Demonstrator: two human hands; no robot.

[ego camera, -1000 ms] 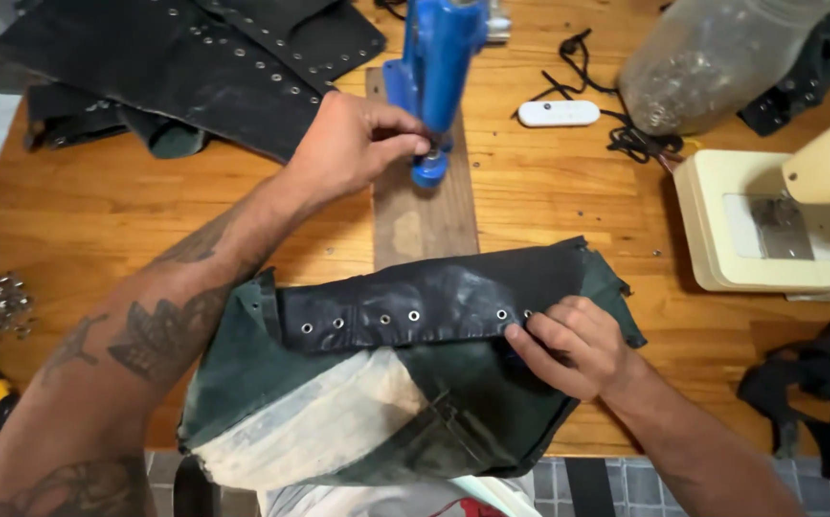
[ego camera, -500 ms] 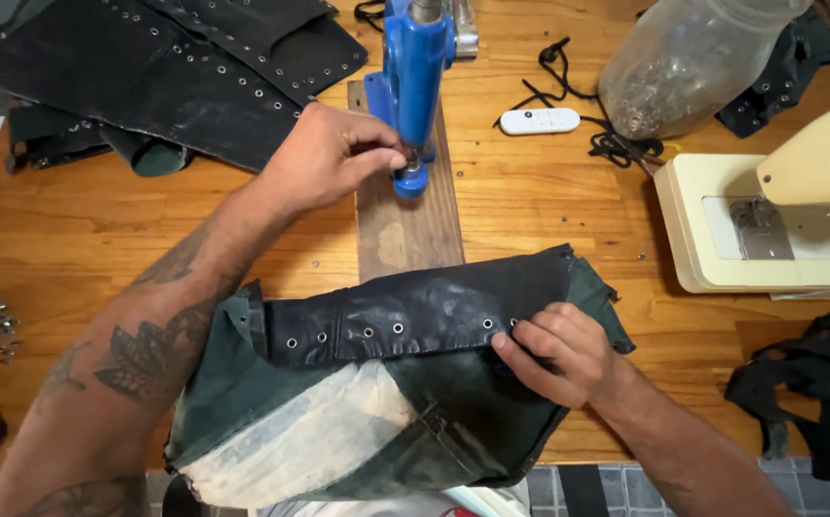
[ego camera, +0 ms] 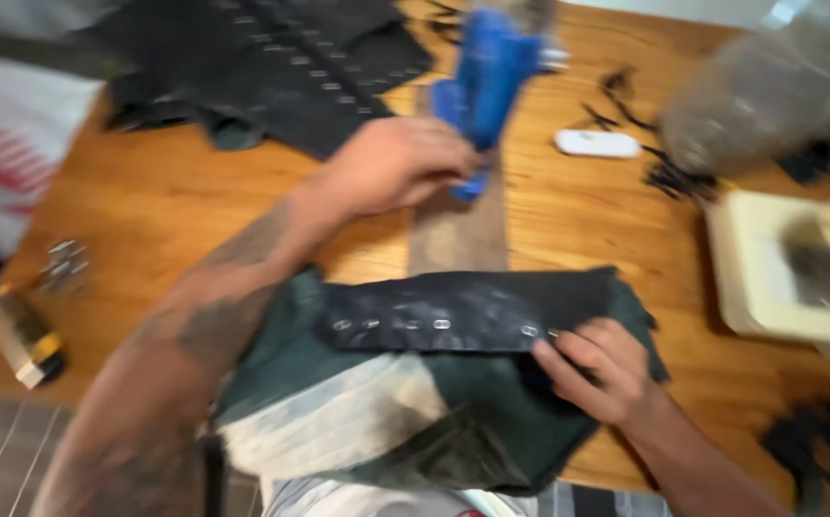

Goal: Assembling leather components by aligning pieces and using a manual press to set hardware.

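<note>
Nearest the camera, a dark green garment with a pale lining hangs off the front edge of the wooden tabletop, bunched and soft. Over its top lies a black eyelet strip, flat and stretched left to right, with a row of small metal eyelets. It looks light and limp, likely to slide or fold if not pinned, so the right end and edge are the sensible places to hold it. The right hand does that: fingers curled down, pressing and pinching the strip's right end against the green cloth, wrist coming in from the lower right. Further off, the left forearm reaches diagonally across, and the left hand is closed around the base of a blue press tool standing on a narrow wooden board. The view is blurred, so the exact grip is unclear. Beyond lie black eyelet pieces.
</note>
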